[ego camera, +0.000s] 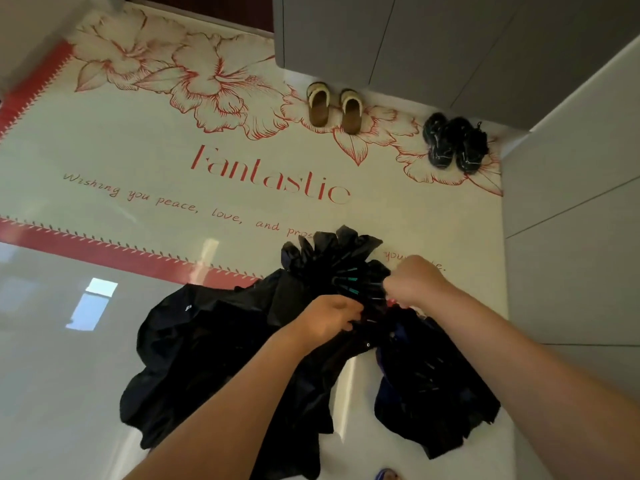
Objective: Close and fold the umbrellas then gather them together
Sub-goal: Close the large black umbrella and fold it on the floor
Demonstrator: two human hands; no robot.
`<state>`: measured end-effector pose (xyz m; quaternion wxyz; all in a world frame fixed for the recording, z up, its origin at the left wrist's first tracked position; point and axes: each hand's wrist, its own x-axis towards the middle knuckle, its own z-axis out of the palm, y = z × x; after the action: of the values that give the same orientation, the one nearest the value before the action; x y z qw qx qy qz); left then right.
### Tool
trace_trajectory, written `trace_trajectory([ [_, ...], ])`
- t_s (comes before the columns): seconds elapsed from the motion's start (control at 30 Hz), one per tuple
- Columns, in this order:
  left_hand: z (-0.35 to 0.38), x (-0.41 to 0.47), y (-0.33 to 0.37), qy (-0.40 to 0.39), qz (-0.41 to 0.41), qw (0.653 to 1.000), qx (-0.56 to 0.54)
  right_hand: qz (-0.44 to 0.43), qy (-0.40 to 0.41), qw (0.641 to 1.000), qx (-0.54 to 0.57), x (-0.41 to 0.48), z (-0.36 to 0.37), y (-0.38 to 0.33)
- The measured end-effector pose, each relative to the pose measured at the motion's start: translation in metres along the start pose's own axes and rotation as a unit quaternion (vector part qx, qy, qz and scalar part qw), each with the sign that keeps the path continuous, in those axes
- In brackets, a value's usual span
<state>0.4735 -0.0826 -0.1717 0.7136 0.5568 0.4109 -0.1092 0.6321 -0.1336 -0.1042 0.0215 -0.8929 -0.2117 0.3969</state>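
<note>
A black umbrella (pixel 221 355) hangs collapsed in front of me, its loose canopy drooping in folds over the glossy floor. Its rib ends with teal tips (pixel 349 280) fan out near the top between my hands. My left hand (pixel 329 315) is shut around the bunched fabric and ribs at the middle. My right hand (pixel 414 280) pinches the ribs or a strap just to the right; a bit of red shows under it. A second dark bundle of fabric (pixel 436 386) hangs or lies at the lower right; I cannot tell whether it is a separate umbrella.
A cream floor mat (pixel 145 161) with red flowers and the word "Fantastic" lies ahead. Brown slippers (pixel 334 107) and black shoes (pixel 453 143) stand at its far edge by a grey cabinet (pixel 398 39). A grey wall (pixel 571 220) rises on the right.
</note>
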Motion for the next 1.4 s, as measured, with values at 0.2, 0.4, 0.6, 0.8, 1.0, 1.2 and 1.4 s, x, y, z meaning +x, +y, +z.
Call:
trace_trajectory([
  [0.2, -0.038, 0.021, 0.002, 0.152, 0.121, 0.975, 0.111, -0.153, 0.16, 0.968, -0.12, 0.011, 0.015, -0.029],
  [0.4, -0.039, 0.042, 0.067, 0.084, 0.182, 0.98, -0.012, -0.194, 0.107, 0.959, -0.178, 0.043, -0.01, -0.066],
  [0.6, -0.042, 0.073, 0.073, 0.13, 0.181, 0.974, 0.028, -0.218, 0.105, 0.958, -0.152, 0.089, -0.005, -0.069],
  [0.8, -0.047, 0.13, 0.037, 0.159, 0.125, 0.978, 0.054, -0.223, 0.118, 0.959, -0.129, 0.147, 0.042, -0.06],
  [1.0, -0.056, 0.186, -0.014, 0.194, 0.077, 0.977, 0.054, -0.236, 0.102, 0.955, -0.148, 0.204, 0.094, -0.056],
  [1.2, -0.059, 0.224, -0.051, 0.167, 0.062, 0.979, 0.102, -0.228, 0.07, 0.958, -0.161, 0.245, 0.134, -0.041],
  [1.4, -0.058, 0.257, -0.09, 0.131, 0.052, 0.98, 0.141, -0.213, 0.064, 0.965, -0.14, 0.278, 0.177, -0.017],
])
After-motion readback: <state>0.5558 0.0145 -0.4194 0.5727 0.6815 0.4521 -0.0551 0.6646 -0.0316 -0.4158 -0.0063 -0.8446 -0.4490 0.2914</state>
